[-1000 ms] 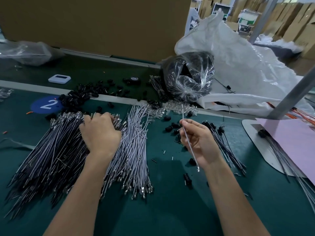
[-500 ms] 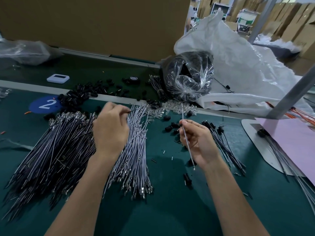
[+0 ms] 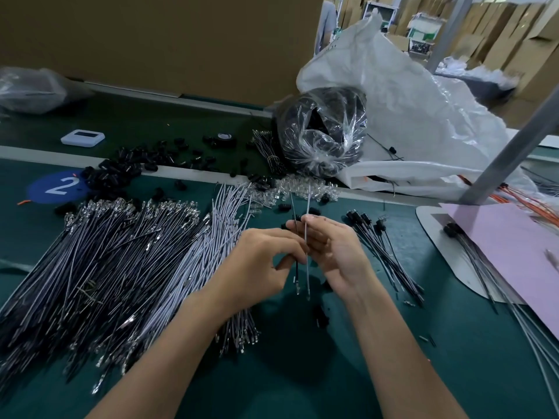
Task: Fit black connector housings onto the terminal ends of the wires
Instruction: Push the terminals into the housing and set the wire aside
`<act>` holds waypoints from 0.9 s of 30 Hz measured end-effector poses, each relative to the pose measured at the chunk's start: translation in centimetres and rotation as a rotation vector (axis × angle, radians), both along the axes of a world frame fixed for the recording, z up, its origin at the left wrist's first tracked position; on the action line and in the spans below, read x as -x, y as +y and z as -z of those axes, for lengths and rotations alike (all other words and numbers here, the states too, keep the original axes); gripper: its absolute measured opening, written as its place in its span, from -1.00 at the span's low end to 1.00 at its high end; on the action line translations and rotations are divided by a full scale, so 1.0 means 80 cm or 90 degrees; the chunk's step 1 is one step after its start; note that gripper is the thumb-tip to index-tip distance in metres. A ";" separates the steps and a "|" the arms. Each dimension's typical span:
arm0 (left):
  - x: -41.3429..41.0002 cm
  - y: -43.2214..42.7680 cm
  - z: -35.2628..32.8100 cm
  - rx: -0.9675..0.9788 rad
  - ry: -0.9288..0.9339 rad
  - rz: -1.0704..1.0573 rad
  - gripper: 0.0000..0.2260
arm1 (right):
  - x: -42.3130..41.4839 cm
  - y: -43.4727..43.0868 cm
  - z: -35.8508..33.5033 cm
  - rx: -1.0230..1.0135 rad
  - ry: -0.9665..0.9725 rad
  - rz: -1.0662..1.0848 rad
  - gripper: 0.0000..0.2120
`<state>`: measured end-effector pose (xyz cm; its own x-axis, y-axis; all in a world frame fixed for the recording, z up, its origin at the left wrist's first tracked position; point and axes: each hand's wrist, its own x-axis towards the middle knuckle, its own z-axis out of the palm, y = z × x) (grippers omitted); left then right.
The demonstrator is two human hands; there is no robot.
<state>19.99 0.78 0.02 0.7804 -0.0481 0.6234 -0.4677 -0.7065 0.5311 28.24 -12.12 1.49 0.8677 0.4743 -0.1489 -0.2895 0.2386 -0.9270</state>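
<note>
Above the green tabletop (image 3: 302, 373), the left hand (image 3: 263, 264) has its grip pinched on a dark wire (image 3: 294, 216), and the right hand (image 3: 335, 255) has its grip closed round a pale wire (image 3: 308, 213). Both wires stand upright side by side, their terminals hanging below. Left of the left grip lies the heap of loose wires (image 3: 115, 255); the black connector housings (image 3: 121, 169) lie scattered beyond it, well apart from both grips.

The left hand (image 3: 263, 264) and right hand (image 3: 332, 255) are held together just right of the wire pile (image 3: 121, 267). A dark wire (image 3: 294, 213) is pinched in the left, a pale wire (image 3: 308, 207) in the right.
</note>
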 end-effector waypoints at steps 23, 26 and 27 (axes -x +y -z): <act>-0.085 -0.002 0.005 -0.097 0.314 -0.330 -0.65 | -0.015 -0.010 0.007 0.088 -0.183 0.297 -0.95; -0.096 -0.001 0.012 -0.092 0.306 -0.316 -0.71 | -0.014 -0.010 0.009 0.089 -0.197 0.296 -0.96; -0.098 0.000 0.013 -0.061 0.297 -0.304 -0.73 | -0.014 -0.010 0.010 0.097 -0.205 0.298 -0.96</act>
